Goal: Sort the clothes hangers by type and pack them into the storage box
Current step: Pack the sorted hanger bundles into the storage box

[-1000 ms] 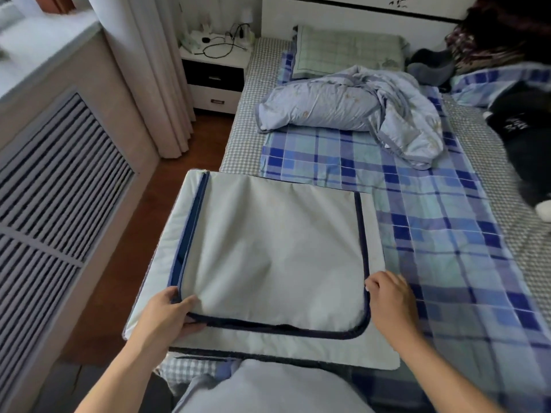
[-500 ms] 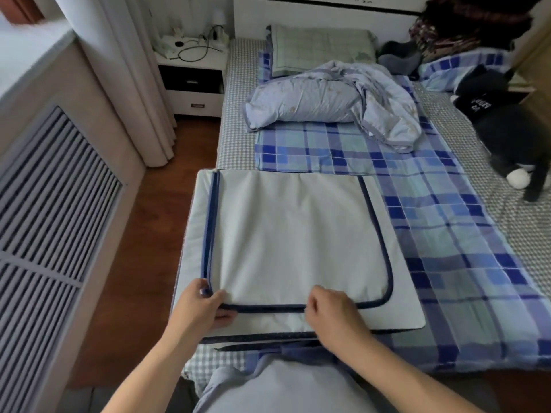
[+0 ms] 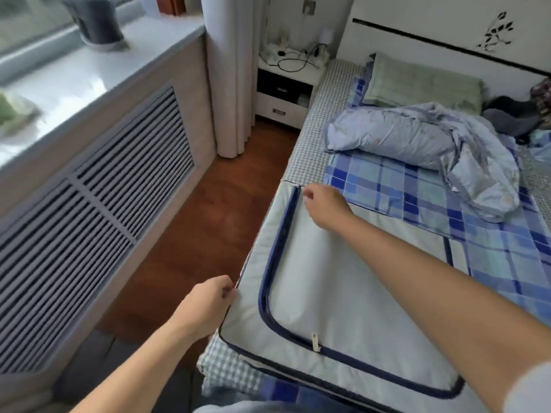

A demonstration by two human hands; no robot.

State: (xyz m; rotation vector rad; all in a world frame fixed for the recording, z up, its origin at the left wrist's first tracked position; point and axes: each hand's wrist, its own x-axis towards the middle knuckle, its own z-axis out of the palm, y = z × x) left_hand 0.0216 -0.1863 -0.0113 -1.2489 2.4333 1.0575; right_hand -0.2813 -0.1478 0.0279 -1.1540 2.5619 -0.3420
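A pale grey fabric storage box (image 3: 343,287) with a dark blue zipper lies flat on the near corner of the bed, its lid closed. A white zipper pull (image 3: 315,342) sits on the front run of the zipper. My left hand (image 3: 205,305) pinches the box's left edge. My right hand (image 3: 323,204) reaches across to the far left corner of the lid and pinches something small at the zipper's end there. No clothes hangers are in view.
The bed (image 3: 417,186) carries a blue plaid sheet, a crumpled light blue duvet (image 3: 417,138) and a green pillow (image 3: 417,84). A strip of wood floor (image 3: 208,222) runs between the bed and a slatted radiator cover (image 3: 89,204). A white nightstand (image 3: 286,93) stands at the back.
My right hand moved from the lid's front edge to its far left corner. My left hand shifted from the front left zipper corner to the box's left edge. The view swung left.
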